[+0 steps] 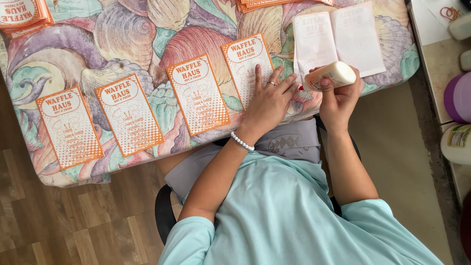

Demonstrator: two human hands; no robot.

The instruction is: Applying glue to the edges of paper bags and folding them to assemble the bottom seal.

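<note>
- The shell-patterned tablecloth [147, 29] is carrying a row of four orange-and-white paper bags [130, 115], lying flat side by side.
- Your left hand [269, 100] is lying flat with fingers spread, pressing on the rightmost bag [244, 61].
- Your right hand [338, 95] is gripping a white glue bottle [329, 75], tilted sideways just beside the left fingers, under two blank white bags [338, 41].
</note>
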